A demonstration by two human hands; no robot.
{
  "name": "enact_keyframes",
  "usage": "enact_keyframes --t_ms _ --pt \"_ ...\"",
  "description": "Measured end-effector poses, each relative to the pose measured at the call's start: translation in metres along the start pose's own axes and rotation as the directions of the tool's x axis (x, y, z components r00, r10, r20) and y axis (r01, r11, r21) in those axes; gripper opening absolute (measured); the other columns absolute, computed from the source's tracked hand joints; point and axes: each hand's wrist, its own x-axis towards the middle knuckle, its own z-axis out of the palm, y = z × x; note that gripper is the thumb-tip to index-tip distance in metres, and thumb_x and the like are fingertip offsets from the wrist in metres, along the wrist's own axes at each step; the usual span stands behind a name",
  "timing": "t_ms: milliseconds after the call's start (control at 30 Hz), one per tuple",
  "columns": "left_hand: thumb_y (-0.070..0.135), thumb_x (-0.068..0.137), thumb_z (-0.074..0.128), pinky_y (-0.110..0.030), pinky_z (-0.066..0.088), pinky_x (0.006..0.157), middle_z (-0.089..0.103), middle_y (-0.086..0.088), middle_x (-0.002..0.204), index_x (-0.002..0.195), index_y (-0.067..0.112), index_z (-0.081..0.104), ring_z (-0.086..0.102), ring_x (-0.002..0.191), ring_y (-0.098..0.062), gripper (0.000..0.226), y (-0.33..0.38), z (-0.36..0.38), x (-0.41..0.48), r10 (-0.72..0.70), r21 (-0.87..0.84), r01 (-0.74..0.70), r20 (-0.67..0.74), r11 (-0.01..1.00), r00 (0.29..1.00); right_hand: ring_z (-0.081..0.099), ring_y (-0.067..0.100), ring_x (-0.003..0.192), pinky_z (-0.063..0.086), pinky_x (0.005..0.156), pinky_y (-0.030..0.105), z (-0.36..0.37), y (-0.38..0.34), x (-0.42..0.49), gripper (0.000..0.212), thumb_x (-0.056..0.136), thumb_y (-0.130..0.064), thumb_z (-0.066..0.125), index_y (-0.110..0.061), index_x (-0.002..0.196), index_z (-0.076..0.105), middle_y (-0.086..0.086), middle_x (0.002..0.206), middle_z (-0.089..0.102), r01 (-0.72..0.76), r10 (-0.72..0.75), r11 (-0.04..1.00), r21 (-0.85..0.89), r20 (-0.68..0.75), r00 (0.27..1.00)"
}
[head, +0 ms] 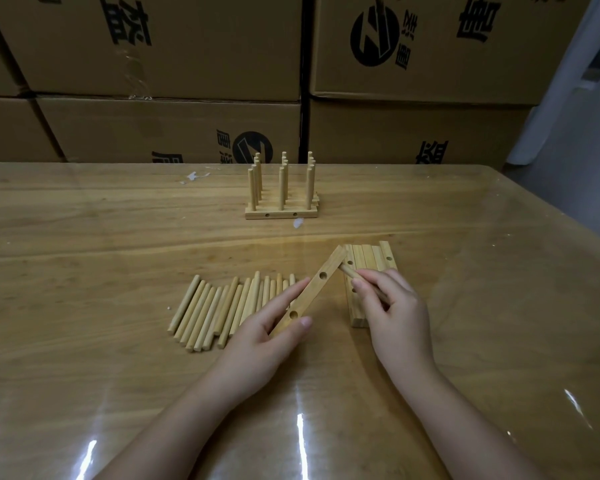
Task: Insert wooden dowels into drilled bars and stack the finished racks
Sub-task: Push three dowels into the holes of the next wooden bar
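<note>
My left hand (264, 332) grips a drilled wooden bar (314, 287) by its near end and holds it tilted up to the right, two holes showing on its face. My right hand (390, 311) pinches a wooden dowel (347, 270), whose tip meets the bar near its upper end. A row of loose dowels (219, 311) lies on the table left of my left hand. Several drilled bars (369, 258) lie packed together under and behind my right hand. Finished racks (281, 199) with upright dowels stand grouped at the far middle of the table.
The wooden table (84, 271) has a glossy clear cover with glare along the near edge. Stacked cardboard boxes (174, 126) form a wall right behind the table's far edge. Small white scraps (193, 176) lie near the racks. The table's right edge (568, 258) slants away.
</note>
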Motion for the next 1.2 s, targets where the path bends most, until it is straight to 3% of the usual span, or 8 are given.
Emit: enact_keyframes --t_ms 300,500,567,600,633,700,933,1200 --pt "0.052 0.075 0.058 -0.040 0.034 0.107 0.048 0.034 0.132 0.119 0.069 0.045 0.031 0.117 0.008 0.049 0.004 0.000 -0.002 0.030 -0.012 -0.030 0.003 0.999 1.000 0.057 -0.005 0.087 0.040 0.065 0.003 0.000 0.002 0.000 0.016 0.090 -0.020 0.059 -0.016 0.099 0.071 -0.016 0.086 0.064 -0.082 0.078 0.993 0.081 0.052 0.996" --pt "0.053 0.076 0.058 -0.045 0.037 0.106 0.052 0.015 0.133 0.120 0.067 0.046 0.037 0.122 -0.004 0.048 0.001 0.002 0.000 0.033 -0.028 -0.034 -0.035 0.999 0.999 0.058 -0.001 0.084 0.045 0.066 0.007 -0.001 -0.001 0.001 0.024 0.090 -0.023 0.057 -0.028 0.114 0.059 -0.010 0.093 0.060 -0.078 0.068 0.984 0.161 0.065 0.996" --pt "0.050 0.078 0.060 -0.041 0.051 0.091 0.063 0.006 0.117 0.121 0.061 0.050 0.039 0.116 -0.006 0.046 -0.003 0.001 0.002 0.010 -0.116 -0.014 -0.038 0.993 0.999 0.056 0.000 0.086 0.046 0.067 0.010 -0.003 -0.004 0.002 0.031 0.090 -0.028 0.054 -0.034 0.120 0.048 -0.008 0.099 0.056 -0.056 0.053 0.981 0.186 0.019 0.998" --pt "0.048 0.078 0.061 -0.028 0.056 0.071 0.068 0.008 0.096 0.122 0.057 0.052 0.066 0.085 -0.004 0.046 -0.005 0.000 0.003 0.004 -0.182 -0.010 -0.032 0.983 0.999 0.055 0.001 0.088 0.047 0.068 0.012 -0.004 -0.004 0.003 0.031 0.091 -0.032 0.052 -0.035 0.121 0.046 -0.007 0.102 0.054 -0.047 0.051 0.980 0.194 -0.016 0.999" --pt "0.045 0.079 0.061 -0.019 0.048 0.055 0.064 0.013 0.077 0.124 0.052 0.052 0.045 0.061 0.003 0.047 -0.007 -0.001 0.004 0.008 -0.234 -0.016 -0.034 0.972 0.999 0.054 0.002 0.089 0.047 0.068 0.013 -0.005 -0.005 0.003 0.030 0.093 -0.035 0.050 -0.034 0.122 0.045 -0.007 0.103 0.053 -0.042 0.052 0.978 0.204 -0.048 0.997" --pt "0.039 0.081 0.060 -0.016 0.035 0.043 0.050 0.010 0.061 0.126 0.045 0.053 0.041 0.049 -0.004 0.046 -0.009 -0.003 0.006 0.015 -0.305 -0.034 -0.063 0.952 0.998 0.053 0.000 0.087 0.045 0.066 0.010 -0.006 -0.004 0.003 0.030 0.090 -0.039 0.046 -0.033 0.120 0.046 -0.008 0.102 0.053 -0.045 0.066 0.974 0.222 -0.088 0.994" --pt "0.038 0.081 0.061 -0.016 0.030 0.039 0.044 0.007 0.060 0.119 0.048 0.058 0.036 0.047 -0.005 0.040 -0.012 -0.006 0.011 -0.018 -0.400 -0.017 -0.082 0.916 0.996 0.051 0.002 0.073 0.040 0.060 0.007 -0.006 0.001 0.005 0.009 0.092 -0.024 0.055 -0.025 0.100 0.057 0.000 0.088 0.056 0.011 0.011 0.987 0.163 -0.131 0.991" --pt "0.041 0.079 0.063 -0.016 0.031 0.040 0.043 0.005 0.061 0.123 0.044 0.056 0.037 0.047 -0.004 0.045 -0.009 -0.006 0.009 -0.025 -0.397 -0.001 -0.060 0.918 0.998 0.051 -0.002 0.071 0.040 0.058 0.007 -0.005 0.002 0.007 0.010 0.089 -0.013 0.060 -0.022 0.092 0.059 -0.007 0.083 0.056 0.027 -0.013 0.994 0.110 -0.125 0.992"
